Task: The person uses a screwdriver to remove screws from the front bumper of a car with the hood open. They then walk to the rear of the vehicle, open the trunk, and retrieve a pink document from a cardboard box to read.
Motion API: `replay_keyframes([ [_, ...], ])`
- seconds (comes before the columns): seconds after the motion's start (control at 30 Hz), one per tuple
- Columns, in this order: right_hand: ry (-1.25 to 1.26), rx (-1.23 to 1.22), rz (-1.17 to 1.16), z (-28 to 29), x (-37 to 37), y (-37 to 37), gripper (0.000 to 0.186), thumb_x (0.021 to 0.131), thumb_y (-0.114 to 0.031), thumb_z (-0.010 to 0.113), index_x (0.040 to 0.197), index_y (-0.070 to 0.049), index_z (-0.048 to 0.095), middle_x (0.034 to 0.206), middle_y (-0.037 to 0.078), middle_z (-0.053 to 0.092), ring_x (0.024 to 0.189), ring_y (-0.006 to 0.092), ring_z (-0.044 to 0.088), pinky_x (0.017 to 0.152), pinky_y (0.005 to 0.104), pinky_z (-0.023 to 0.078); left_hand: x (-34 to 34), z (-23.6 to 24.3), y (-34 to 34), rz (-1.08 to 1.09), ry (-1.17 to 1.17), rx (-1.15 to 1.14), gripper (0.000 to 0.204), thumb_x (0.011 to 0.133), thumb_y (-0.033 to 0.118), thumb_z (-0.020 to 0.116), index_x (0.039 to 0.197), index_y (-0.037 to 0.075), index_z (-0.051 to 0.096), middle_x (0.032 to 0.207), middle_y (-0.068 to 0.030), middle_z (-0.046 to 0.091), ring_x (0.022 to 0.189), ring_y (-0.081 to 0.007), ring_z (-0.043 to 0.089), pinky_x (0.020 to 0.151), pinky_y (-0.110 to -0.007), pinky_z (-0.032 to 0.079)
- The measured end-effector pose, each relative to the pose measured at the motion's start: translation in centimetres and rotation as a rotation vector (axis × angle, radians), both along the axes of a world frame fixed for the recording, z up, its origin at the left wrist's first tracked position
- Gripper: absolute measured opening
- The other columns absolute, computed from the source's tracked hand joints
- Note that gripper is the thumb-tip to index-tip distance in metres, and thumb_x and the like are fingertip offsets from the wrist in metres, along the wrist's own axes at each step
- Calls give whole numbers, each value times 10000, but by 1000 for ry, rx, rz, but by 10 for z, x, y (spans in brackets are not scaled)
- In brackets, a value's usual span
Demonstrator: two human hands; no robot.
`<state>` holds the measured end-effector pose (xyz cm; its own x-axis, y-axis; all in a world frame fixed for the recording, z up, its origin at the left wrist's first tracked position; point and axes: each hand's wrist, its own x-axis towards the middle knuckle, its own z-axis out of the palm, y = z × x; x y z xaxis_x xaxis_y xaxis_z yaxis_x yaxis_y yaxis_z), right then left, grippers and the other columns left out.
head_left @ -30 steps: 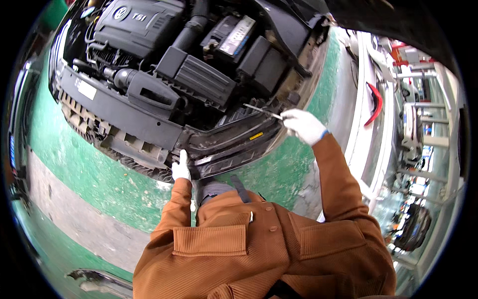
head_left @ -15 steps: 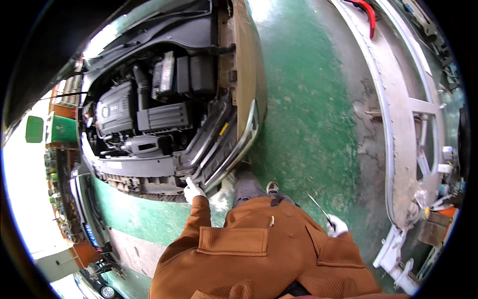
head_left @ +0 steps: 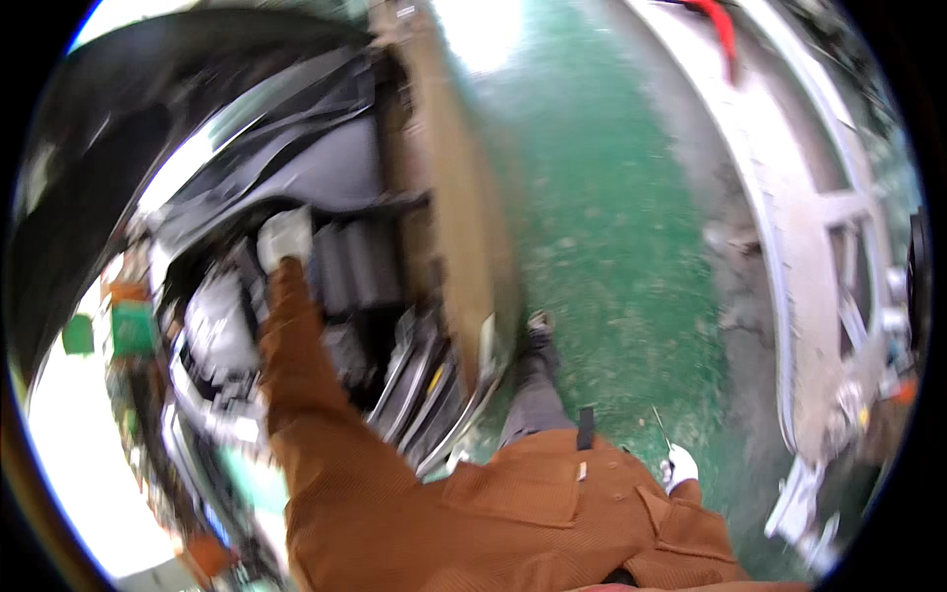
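Left hand: car front edge → over engine bay | right hand: above car → beside jacket

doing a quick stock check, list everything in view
car: one, tan side, left
engine cover: one, greyish, car's front
curved part: one, red, upper right
frame: one, whitish, right
floor: one, mostly green, centre
blocks: two, green, far left
thin tool: one, pale, lower right
other background: uncounted, too blurred
jacket: one, brown, bottom
trouser leg: one, grey, centre
shoe: one, colour unclear, centre
left hand: one, white glove, over the car
right hand: one, white glove, holding the tool
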<state>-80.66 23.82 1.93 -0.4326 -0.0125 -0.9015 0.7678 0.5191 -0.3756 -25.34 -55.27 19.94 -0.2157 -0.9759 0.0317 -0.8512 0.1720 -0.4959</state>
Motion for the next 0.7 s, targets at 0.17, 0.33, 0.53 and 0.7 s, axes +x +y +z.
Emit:
replay_keyframes([
  [0.17,152,17,389,107,-43,-140,359,931,-145,641,1283,-74,654,763,88,696,493,126,518,444,284,415,101,-77,-146,350,1385,-107,485,1027,331,559,1430,65,518,1390,-147,609,1229,-314,594,1025,-468,481],
  [0.33,236,117,338,130,-46,-155,354,935,-165,646,1274,-62,666,777,94,713,514,135,536,473,293,441,96,-129,-190,625,744,-72,564,995,430,535,1342,-12,584,1368,-248,619,1265,-402,587,1034,-462,458],
  [0.53,154,176,352,112,-40,-148,382,910,-164,661,1280,-67,672,802,106,732,540,148,580,486,311,460,91,-117,-197,885,832,-234,432,992,440,537,1267,125,647,1238,-168,700,1116,-393,660,915,-499,508],
  [0.7,161,203,342,95,-64,-153,397,903,-158,656,1292,-82,671,800,103,729,522,147,570,462,315,441,76,-110,-158,678,1462,-387,431,1012,387,578,1273,55,667,1178,-127,718,1046,-281,673,893,-409,511],
])
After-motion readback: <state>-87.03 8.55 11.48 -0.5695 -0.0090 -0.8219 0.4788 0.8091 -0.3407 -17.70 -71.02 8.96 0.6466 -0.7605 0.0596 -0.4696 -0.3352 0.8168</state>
